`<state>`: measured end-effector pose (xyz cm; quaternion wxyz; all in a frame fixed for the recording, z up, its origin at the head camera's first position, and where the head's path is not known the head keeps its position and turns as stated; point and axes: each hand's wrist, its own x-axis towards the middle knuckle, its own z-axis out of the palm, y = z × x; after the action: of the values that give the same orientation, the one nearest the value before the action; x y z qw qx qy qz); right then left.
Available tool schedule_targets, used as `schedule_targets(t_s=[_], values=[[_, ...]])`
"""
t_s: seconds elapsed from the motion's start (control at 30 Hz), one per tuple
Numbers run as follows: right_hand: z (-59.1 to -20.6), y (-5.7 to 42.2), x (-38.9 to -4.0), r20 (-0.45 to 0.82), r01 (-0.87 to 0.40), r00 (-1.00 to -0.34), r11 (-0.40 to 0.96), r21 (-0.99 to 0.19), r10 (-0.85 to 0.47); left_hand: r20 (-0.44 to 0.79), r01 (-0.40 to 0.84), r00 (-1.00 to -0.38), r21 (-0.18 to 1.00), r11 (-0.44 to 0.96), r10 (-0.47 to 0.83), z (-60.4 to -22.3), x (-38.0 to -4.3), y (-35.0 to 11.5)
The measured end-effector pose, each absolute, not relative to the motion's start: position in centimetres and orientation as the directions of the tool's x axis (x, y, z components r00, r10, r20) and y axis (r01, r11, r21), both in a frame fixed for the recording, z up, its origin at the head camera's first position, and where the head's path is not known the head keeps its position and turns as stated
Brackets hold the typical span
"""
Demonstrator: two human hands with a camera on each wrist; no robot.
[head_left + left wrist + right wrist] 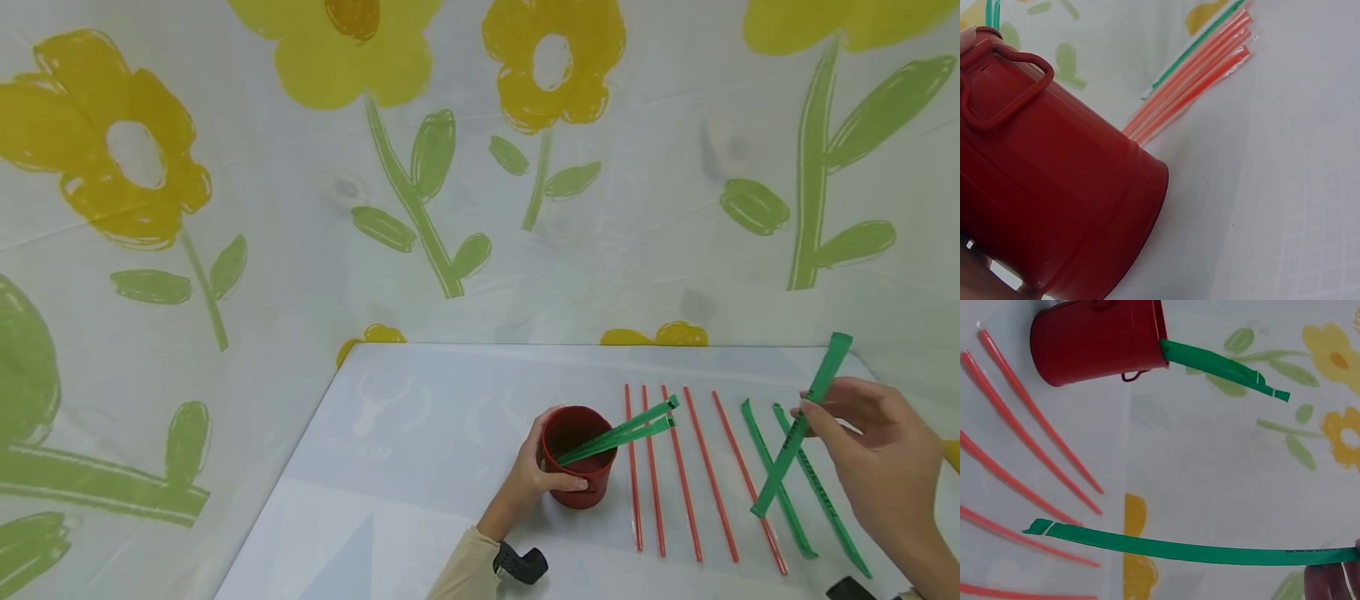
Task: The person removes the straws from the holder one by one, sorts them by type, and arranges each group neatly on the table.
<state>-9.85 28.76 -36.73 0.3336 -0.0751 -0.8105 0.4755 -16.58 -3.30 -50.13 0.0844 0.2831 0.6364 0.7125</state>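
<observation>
My left hand (pixel 528 473) grips a red metal cup (pixel 579 498) near the middle of the table, its thumb across the front. In the left wrist view, the cup (pixel 1066 187) shows a wire handle on its side. Two green-wrapped straws (pixel 645 432) lean out of the cup's mouth to the right. Raised at the right, my right hand (pixel 881 450) pinches another green-wrapped straw (pixel 791 442) between thumb and fingers. This straw (pixel 1166 549) stretches across the right wrist view, printed near the held end.
Several red straws (pixel 683 483) in clear wrappers lie in a row right of the cup. Beyond them, two green-wrapped straws (pixel 828 500) lie on the white table (pixel 375 483), below the right hand. A flower-printed curtain (pixel 285 208) hangs behind the table.
</observation>
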Motion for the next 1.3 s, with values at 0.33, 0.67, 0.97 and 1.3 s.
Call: schedule_targets(t_s=[0.33, 0.67, 0.97, 1.3], values=[[-38.4, 31.9, -10.6, 0.449, -0.115, -0.794, 0.624, -0.773, 0.410, 0.300, 0.244, -0.833, 0.953, -0.179, 0.464, -50.8, -16.8, -3.2], [-40.1, 34.1, -11.7, 0.380, 0.017, -0.834, 0.708, -0.706, 0.400, 0.279, 0.218, -0.831, 0.959, -0.181, 0.480, -50.4, -16.8, -3.3], [-41.3, 36.3, -12.8, 0.253, 0.111, -0.900, 0.750, -0.652, 0.354, 0.269, 0.210, -0.818, 0.962, -0.172, 0.509, -47.9, -15.9, -3.6], [-44.1, 40.0, -15.0, 0.117, 0.228, -0.922, 0.763, -0.604, 0.368, 0.306, 0.242, -0.822, 0.951, -0.192, 0.481, -50.4, -16.9, -3.3]])
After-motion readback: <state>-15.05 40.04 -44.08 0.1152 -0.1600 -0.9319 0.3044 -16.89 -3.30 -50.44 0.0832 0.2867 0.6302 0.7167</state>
